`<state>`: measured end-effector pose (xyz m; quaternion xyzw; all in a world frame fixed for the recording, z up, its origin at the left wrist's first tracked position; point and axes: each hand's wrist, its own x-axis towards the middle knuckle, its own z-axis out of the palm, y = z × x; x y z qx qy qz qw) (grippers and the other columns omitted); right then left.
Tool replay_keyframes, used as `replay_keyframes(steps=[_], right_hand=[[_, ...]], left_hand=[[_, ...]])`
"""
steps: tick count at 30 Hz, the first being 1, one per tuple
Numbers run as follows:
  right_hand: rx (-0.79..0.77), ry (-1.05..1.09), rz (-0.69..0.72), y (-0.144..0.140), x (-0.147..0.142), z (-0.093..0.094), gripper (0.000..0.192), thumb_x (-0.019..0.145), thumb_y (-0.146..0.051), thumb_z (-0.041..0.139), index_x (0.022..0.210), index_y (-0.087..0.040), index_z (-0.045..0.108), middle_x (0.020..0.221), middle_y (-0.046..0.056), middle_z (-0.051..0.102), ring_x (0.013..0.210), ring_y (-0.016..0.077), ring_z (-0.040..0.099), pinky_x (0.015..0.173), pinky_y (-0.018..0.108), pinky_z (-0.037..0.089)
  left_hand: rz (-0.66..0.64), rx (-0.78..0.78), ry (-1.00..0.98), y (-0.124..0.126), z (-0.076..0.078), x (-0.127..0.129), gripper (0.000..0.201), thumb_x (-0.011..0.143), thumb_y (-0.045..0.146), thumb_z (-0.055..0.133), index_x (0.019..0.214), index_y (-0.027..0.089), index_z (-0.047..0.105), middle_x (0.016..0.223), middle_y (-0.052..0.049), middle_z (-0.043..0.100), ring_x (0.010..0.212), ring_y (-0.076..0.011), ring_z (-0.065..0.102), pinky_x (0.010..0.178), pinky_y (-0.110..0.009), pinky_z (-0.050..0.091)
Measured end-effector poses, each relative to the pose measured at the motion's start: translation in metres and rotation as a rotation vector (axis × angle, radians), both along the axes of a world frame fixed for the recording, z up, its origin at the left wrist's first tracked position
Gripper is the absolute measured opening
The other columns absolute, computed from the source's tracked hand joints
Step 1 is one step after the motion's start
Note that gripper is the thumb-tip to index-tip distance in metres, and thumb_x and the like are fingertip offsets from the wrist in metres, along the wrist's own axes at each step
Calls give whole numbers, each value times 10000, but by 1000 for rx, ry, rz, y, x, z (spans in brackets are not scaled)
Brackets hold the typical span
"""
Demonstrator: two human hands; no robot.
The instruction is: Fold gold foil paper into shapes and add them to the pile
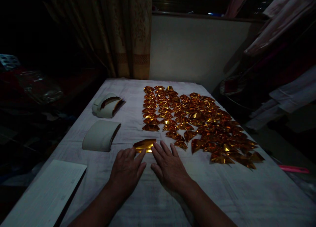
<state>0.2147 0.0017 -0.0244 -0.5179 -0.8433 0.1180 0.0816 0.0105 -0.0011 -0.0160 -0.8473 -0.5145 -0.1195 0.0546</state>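
A piece of shiny gold foil paper (144, 145) lies on the table just beyond my fingertips, its left corner slanted as if folded. My left hand (127, 167) rests at its near left edge, index finger stretched onto the foil, thumb apart, the other fingers bent. On the foil's right end lie the outstretched fingers of my right hand (170, 166), palm down. Neither hand grips anything that I can see. Right beyond the foil stand rows of folded gold paper ingots (150, 127), with a denser heap of gold ingots (222, 135) to the right.
A curved stack of pale sheets (101, 135) sits at the left, with another curved stack (105, 106) behind it. A flat white box or board (46, 194) lies at the near left corner. A cloth covers the table (222, 194). Curtain and wall stand behind; hanging clothes at right.
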Motion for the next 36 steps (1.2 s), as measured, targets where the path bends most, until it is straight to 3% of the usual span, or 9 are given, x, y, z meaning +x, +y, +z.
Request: replay_keyframes(steps=[11,17,20,24,29,36], right_hand=[[-23,-10,-7,0,-1,4,576,1015,-480,444,1524,-213,402,1601,61,337,1503,323,233,1209,613,159],[41,-7,-7,-2,-13,1,600,1011,-467,465,1516,-149,404,1605,109,297,1505,324,228,1212,621,157],[48,24,93,-1,-28,-1,607,1021,-480,435,1518,-134,389,1597,112,310,1510,296,222,1219,614,144],[44,68,170,1,-39,-1,608,1035,-489,391,1541,-156,338,1604,94,306,1508,245,240,1231,572,150],[-2,29,78,-2,-25,0,595,1024,-498,423,1526,-183,382,1593,98,333,1493,271,279,1225,584,145],[-19,12,-45,-12,3,0,563,1028,-470,429,1524,-207,392,1598,75,330,1492,289,276,1213,600,141]], left_hand=[[115,0,71,-3,-1,-26,415,923,362,604,1320,243,631,1085,-120,642,1013,-304,570,878,-456,432],[43,36,38,1,-4,-29,390,942,314,553,1313,217,628,1227,-139,656,1099,-323,592,901,-471,440],[-24,83,17,2,-7,-30,371,955,253,495,1296,213,633,1391,-120,610,1292,-331,517,979,-485,410],[-38,83,32,1,-10,-31,404,951,187,446,1313,212,625,1423,-89,600,1354,-336,482,1010,-507,396],[10,92,56,1,-10,-31,394,951,217,483,1319,184,620,1494,-148,514,1400,-372,430,1058,-557,362],[47,54,-17,12,1,-27,275,944,276,555,1177,254,699,1370,-98,632,1320,-364,504,1031,-546,397]])
